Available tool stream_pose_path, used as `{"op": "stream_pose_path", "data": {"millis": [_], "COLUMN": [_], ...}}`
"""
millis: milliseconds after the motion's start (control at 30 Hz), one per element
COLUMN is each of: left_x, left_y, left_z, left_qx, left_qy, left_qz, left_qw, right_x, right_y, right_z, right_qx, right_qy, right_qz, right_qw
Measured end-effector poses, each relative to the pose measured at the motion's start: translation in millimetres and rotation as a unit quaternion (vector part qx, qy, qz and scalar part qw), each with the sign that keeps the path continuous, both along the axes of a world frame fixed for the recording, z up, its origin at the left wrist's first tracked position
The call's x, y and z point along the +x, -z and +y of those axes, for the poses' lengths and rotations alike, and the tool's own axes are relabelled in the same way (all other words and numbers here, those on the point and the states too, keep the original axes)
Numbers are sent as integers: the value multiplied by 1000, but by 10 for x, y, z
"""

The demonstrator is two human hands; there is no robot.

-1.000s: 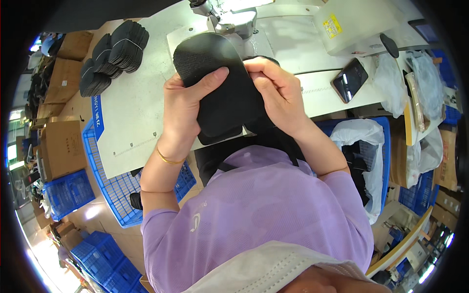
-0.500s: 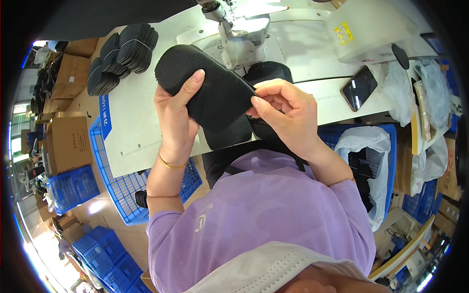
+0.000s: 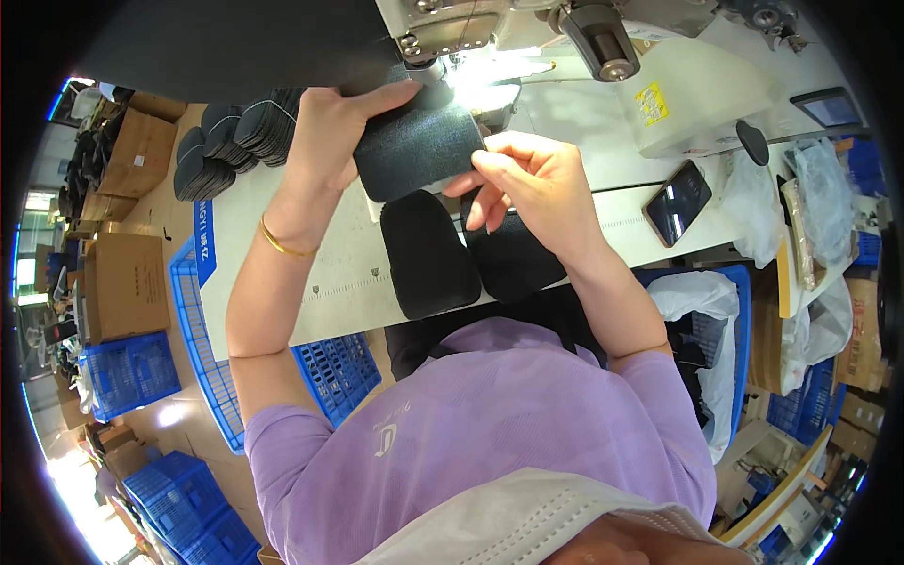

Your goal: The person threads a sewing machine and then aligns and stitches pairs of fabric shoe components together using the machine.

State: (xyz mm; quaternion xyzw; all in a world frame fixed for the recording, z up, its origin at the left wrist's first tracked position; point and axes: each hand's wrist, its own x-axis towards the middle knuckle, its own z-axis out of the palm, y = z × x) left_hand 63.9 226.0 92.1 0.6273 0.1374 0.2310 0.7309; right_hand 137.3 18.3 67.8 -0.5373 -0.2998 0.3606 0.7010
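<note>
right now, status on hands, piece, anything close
Left hand on black piece, thumb on top. Right hand at its right edge. Far end by sewing machine head. Two black pads nearside.

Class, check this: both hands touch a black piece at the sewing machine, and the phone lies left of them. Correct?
Not left: the head view shows the phone right of them. The left hand and right hand do touch the black piece at the sewing machine.

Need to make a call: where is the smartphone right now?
In the head view, the smartphone lies toward the right on the white sewing table, between the right hand and the translucent plastic bag.
</note>
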Motion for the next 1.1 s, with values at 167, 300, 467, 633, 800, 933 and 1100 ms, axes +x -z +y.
{"op": "stream_pose_path", "data": {"millis": [167, 300, 467, 633, 800, 933, 1100], "left_x": [131, 187, 184, -22, -238, -271, -279], "left_y": [-60, -17, -20, 2, -9, 67, 137], "left_z": [124, 172, 239, -106, -361, -230, -351], "left_qx": [-23, 10, 44, 517, 607, 499, 732], "left_qy": [14, -11, -11, -173, -105, -11, -79], "left_qz": [41, 51, 44, -66, -132, -129, -194], "left_qw": [999, 999, 998, 836, 776, 857, 648], "right_x": [61, 54, 10, -6, -78, -150, -305], "right_y": [-12, 16, 67, 108, 129, 157, 251], "right_z": [88, 92, 127, 162, 153, 138, 146], "right_qx": [25, 27, 38, 60, 38, 42, 166], "right_qy": [17, 25, 29, 56, 75, 82, 0], "right_qz": [-11, -9, 1, -20, -36, -84, 40], "right_qw": [999, 999, 999, 996, 996, 992, 985]}}
